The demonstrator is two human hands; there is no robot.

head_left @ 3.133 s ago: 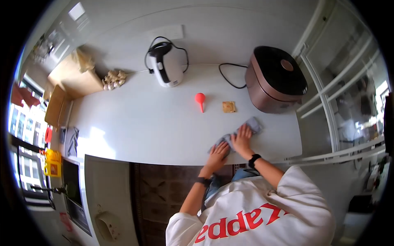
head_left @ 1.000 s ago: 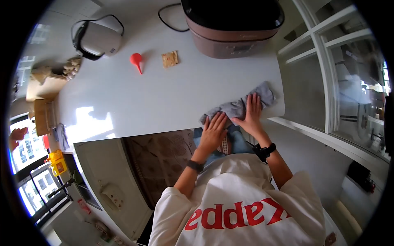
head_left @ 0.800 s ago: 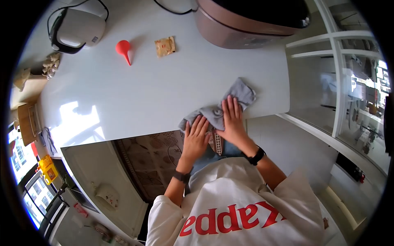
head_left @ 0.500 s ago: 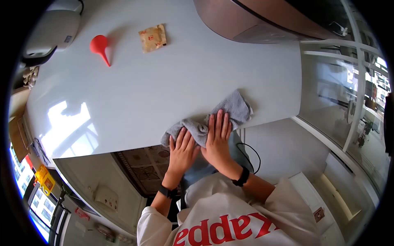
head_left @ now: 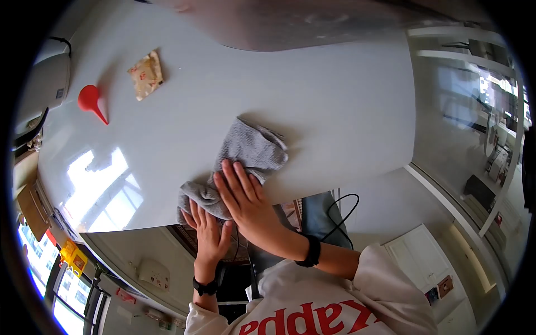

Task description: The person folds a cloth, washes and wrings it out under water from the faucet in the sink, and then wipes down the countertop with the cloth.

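Observation:
A crumpled grey cloth (head_left: 245, 146) lies at the front edge of the white countertop (head_left: 335, 106). My left hand (head_left: 207, 231) presses on the cloth's near left end, fingers stretched out, with the palm past the edge. Just right of it, my right hand (head_left: 248, 209) rests flat on the middle of the cloth, its fingers spread. Both wrists wear black bands. Farther back on the left lie a red rubber bulb (head_left: 89, 99) with a thin spout and a small tan packet (head_left: 146, 75).
The blurred pinkish rice cooker (head_left: 290, 25) stands at the back. A white kettle (head_left: 50, 86) is at the far left, partly cut off. A glazed white door frame (head_left: 469, 61) borders the right side. Below the counter edge, a black cable (head_left: 349, 215) loops near the legs.
Both hands and the grey cloth have moved left along the counter's front edge. The view has shifted closer, and the rice cooker now fills the top. Bulb and packet appear farther left in view.

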